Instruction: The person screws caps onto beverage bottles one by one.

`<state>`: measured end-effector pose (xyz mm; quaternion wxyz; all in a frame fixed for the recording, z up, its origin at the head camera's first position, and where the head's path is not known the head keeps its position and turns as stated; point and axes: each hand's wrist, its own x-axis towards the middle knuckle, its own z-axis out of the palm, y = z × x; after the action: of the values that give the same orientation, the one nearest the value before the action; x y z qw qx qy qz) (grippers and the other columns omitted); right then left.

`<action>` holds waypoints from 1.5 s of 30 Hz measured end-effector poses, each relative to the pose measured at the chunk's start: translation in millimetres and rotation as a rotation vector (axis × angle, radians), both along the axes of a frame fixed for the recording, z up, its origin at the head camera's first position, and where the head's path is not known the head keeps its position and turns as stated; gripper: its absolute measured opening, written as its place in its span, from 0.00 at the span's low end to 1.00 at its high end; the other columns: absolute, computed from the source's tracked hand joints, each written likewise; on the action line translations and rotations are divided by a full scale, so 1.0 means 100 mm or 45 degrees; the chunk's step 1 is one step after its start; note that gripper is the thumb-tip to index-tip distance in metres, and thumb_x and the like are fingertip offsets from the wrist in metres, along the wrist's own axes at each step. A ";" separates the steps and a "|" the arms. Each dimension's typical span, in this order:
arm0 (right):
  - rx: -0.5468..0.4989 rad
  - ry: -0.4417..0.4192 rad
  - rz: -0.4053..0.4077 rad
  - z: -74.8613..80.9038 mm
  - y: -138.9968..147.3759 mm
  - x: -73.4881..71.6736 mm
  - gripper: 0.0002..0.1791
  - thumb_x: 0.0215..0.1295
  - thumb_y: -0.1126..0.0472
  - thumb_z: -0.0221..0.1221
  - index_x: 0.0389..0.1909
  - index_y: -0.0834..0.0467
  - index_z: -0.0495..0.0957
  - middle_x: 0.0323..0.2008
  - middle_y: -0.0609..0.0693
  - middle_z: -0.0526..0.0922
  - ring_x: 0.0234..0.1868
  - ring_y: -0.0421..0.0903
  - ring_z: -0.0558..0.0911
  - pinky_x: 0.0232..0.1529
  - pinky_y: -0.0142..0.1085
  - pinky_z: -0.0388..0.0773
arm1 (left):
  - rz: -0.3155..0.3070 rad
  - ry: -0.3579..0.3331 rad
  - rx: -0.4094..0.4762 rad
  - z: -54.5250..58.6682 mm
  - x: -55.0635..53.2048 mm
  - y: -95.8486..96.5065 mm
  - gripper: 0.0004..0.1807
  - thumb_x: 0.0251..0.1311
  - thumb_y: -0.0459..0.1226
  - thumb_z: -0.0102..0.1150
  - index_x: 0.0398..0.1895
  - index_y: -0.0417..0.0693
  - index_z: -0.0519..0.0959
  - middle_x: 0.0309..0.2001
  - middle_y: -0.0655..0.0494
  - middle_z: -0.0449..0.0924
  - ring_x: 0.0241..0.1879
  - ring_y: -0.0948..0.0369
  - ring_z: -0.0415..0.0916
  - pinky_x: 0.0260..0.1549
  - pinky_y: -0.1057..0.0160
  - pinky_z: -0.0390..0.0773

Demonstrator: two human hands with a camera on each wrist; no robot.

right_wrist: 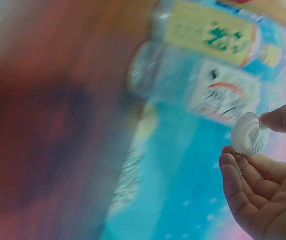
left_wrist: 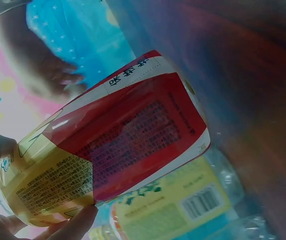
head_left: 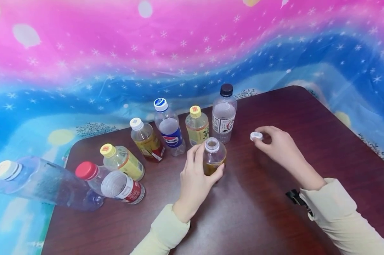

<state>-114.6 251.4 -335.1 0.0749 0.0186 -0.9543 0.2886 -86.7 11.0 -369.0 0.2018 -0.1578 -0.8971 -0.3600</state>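
My left hand point(head_left: 194, 182) grips an uncapped bottle point(head_left: 215, 156) round its upper body, thumb on one side and fingers on the other. Its open mouth faces up, and the left wrist view shows its red and yellow label point(left_wrist: 132, 130) with small print. Off to the right, my right hand point(head_left: 281, 148) pinches a white bottle cap point(head_left: 256, 136) between thumb and fingers, apart from the bottle. The right wrist view shows the hollow underside of the cap point(right_wrist: 249, 135) and its ridged rim.
Behind stand a dark-capped bottle point(head_left: 224, 117), a yellow-capped one point(head_left: 197, 125), a Pepsi bottle point(head_left: 170, 129) and a white-capped one point(head_left: 147, 141). Leftward are another yellow-capped bottle point(head_left: 125, 163), a red-capped one point(head_left: 115, 184) and a large bluish bottle point(head_left: 55, 184). The dark table point(head_left: 243, 219) meets a printed backdrop.
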 end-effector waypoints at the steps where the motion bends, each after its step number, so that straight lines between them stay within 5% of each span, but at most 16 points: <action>1: -0.012 0.024 0.005 0.04 -0.05 0.01 0.16 0.62 0.58 0.57 0.48 0.62 0.78 0.41 0.60 0.82 0.38 0.54 0.81 0.41 0.47 0.73 | 0.009 0.004 0.004 -0.02 0.01 -0.02 0.39 0.47 0.49 0.71 0.64 0.52 0.67 0.55 0.51 0.72 0.48 0.53 0.80 0.41 0.52 0.83; 13: -0.098 0.205 0.109 0.36 -0.51 0.09 0.14 0.60 0.59 0.62 0.46 0.58 0.80 0.39 0.52 0.83 0.37 0.48 0.79 0.41 0.42 0.73 | 0.031 0.082 -0.003 -0.16 0.02 -0.06 0.38 0.45 0.49 0.72 0.61 0.50 0.69 0.52 0.52 0.73 0.46 0.53 0.81 0.36 0.54 0.83; 29: -0.192 0.151 0.493 0.38 -0.86 0.10 0.18 0.59 0.63 0.63 0.51 0.58 0.80 0.48 0.51 0.84 0.51 0.48 0.81 0.54 0.48 0.76 | 0.007 0.074 -0.014 -0.18 0.01 -0.07 0.39 0.44 0.47 0.73 0.60 0.48 0.68 0.53 0.50 0.71 0.48 0.53 0.79 0.33 0.53 0.83; 45: -0.185 0.133 0.506 0.35 -0.90 0.05 0.16 0.56 0.61 0.66 0.47 0.56 0.82 0.44 0.50 0.84 0.47 0.47 0.81 0.50 0.46 0.77 | -0.002 0.109 -0.021 -0.20 0.00 -0.08 0.39 0.43 0.47 0.74 0.59 0.45 0.68 0.52 0.48 0.71 0.47 0.53 0.78 0.35 0.54 0.84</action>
<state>-109.5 161.3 -300.0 0.0671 0.2159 -0.9034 0.3642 -86.9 3.1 -388.7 0.2383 -0.1752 -0.8905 -0.3456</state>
